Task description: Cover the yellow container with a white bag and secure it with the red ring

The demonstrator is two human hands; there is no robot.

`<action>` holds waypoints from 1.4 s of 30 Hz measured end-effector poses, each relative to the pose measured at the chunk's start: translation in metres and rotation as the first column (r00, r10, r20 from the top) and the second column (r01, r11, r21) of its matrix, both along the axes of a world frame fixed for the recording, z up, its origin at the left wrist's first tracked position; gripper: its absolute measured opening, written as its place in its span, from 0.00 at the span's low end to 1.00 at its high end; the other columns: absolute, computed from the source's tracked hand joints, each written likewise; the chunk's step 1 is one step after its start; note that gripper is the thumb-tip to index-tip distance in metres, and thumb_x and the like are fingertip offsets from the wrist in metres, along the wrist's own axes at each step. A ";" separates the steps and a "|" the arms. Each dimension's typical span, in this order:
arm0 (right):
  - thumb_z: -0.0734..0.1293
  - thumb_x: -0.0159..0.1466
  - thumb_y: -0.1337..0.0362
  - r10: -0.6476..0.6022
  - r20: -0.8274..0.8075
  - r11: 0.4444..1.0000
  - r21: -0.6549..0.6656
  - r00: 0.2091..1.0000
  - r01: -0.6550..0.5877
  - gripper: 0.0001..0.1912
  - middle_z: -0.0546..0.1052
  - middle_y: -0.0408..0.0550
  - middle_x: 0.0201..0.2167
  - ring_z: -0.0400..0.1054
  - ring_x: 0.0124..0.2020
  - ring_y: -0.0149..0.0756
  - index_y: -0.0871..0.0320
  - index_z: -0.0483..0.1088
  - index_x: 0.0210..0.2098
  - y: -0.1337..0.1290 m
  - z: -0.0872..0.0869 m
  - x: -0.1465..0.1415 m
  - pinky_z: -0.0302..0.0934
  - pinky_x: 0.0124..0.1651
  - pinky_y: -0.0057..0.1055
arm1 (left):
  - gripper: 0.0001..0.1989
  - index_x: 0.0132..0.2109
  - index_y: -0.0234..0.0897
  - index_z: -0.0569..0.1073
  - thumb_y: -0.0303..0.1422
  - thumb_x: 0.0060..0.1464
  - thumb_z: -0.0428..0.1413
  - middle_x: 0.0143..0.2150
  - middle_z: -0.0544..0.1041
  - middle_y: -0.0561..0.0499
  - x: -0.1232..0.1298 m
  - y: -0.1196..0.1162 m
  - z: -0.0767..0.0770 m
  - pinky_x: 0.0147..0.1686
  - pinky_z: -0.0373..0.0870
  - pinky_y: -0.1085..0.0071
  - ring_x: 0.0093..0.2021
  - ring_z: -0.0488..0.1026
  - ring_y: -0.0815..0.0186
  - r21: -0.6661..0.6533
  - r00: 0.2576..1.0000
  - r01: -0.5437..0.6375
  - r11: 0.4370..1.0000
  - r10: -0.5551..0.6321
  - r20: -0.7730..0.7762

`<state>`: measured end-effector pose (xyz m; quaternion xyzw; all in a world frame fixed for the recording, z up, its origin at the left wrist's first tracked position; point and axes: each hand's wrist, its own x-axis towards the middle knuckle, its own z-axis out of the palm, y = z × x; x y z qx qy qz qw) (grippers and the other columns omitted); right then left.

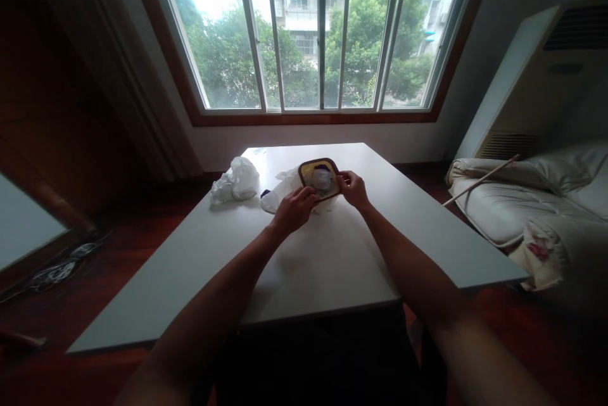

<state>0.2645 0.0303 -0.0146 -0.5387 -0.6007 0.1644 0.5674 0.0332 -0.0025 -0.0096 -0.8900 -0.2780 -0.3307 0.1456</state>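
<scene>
A small rounded-square frame with a dark brown rim is held tilted above the white table, between my two hands. Yellow, white and dark patches show inside it; I cannot tell whether its middle is see-through, mirrored or patterned. At its lower edge the fingers of my left hand are closed on the rim. My right hand pinches the right side. Behind and beside the frame lies a crumpled white plastic bag, with a small dark thing at its left end.
Another crumpled white bag rests on the left part of the white table. To the right stand a pale sofa with a thin stick across it and a tall white appliance. A window is beyond the table.
</scene>
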 end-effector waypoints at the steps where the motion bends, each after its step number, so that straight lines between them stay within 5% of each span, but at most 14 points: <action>1: 0.65 0.63 0.52 0.010 -0.005 1.000 0.002 1.000 -0.010 0.22 0.81 0.56 0.37 0.74 0.33 0.38 0.64 0.74 0.47 0.000 -0.002 0.001 0.70 0.35 0.32 | 0.11 0.46 0.42 0.76 0.33 0.66 0.49 0.50 0.77 0.44 0.000 0.000 0.000 0.46 0.76 0.59 0.48 0.75 0.57 -0.004 1.000 0.007 1.000 -0.007 0.029; 4: 0.65 0.62 0.50 0.018 -0.009 1.000 -0.006 1.000 -0.019 0.25 0.81 0.56 0.38 0.74 0.33 0.39 0.65 0.74 0.48 0.000 -0.006 0.005 0.70 0.33 0.32 | 0.14 0.55 0.45 0.72 0.38 0.64 0.53 0.61 0.71 0.44 -0.005 0.001 -0.003 0.54 0.73 0.55 0.59 0.71 0.54 -0.007 0.991 -0.026 1.000 0.027 0.134; 8: 0.65 0.63 0.50 -0.014 0.007 0.999 0.045 1.000 0.014 0.24 0.81 0.57 0.38 0.75 0.36 0.41 0.65 0.75 0.46 -0.004 -0.007 0.006 0.71 0.38 0.34 | 0.43 0.69 0.41 0.55 0.53 0.53 0.61 0.71 0.58 0.37 -0.014 0.009 -0.009 0.65 0.61 0.48 0.70 0.58 0.46 -0.013 0.940 -0.144 0.990 0.140 0.312; 11: 0.65 0.63 0.51 -0.014 0.023 0.997 0.072 1.000 0.012 0.23 0.82 0.56 0.37 0.75 0.36 0.41 0.65 0.76 0.45 -0.010 -0.005 0.003 0.70 0.40 0.35 | 0.61 0.73 0.37 0.41 0.60 0.44 0.63 0.73 0.50 0.31 -0.020 0.022 -0.020 0.67 0.56 0.46 0.73 0.50 0.43 -0.061 0.925 -0.134 0.989 0.147 0.352; 17: 0.65 0.63 0.52 0.021 0.044 0.997 0.079 0.999 -0.025 0.21 0.82 0.55 0.38 0.76 0.38 0.41 0.64 0.77 0.45 -0.017 -0.001 -0.007 0.69 0.43 0.34 | 0.76 0.73 0.34 0.31 0.60 0.32 0.69 0.72 0.50 0.25 -0.024 0.054 -0.046 0.65 0.58 0.42 0.72 0.50 0.36 -0.146 0.940 -0.061 0.987 0.106 0.324; 27: 0.68 0.62 0.51 0.023 0.103 0.998 0.049 0.994 -0.029 0.21 0.82 0.56 0.38 0.76 0.38 0.42 0.63 0.77 0.44 -0.023 0.001 -0.017 0.68 0.42 0.34 | 0.65 0.70 0.34 0.46 0.50 0.31 0.71 0.66 0.59 0.31 -0.027 0.061 -0.035 0.65 0.61 0.48 0.68 0.58 0.40 -0.080 0.952 -0.085 0.993 0.105 0.289; 42: 0.65 0.64 0.54 0.022 0.165 0.999 0.045 0.986 -0.030 0.20 0.82 0.51 0.32 0.73 0.32 0.38 0.64 0.79 0.41 -0.027 0.006 -0.014 0.64 0.36 0.30 | 0.64 0.71 0.36 0.45 0.46 0.32 0.70 0.69 0.57 0.33 -0.027 0.052 -0.027 0.66 0.59 0.46 0.68 0.57 0.39 -0.110 0.970 -0.096 0.989 0.117 0.213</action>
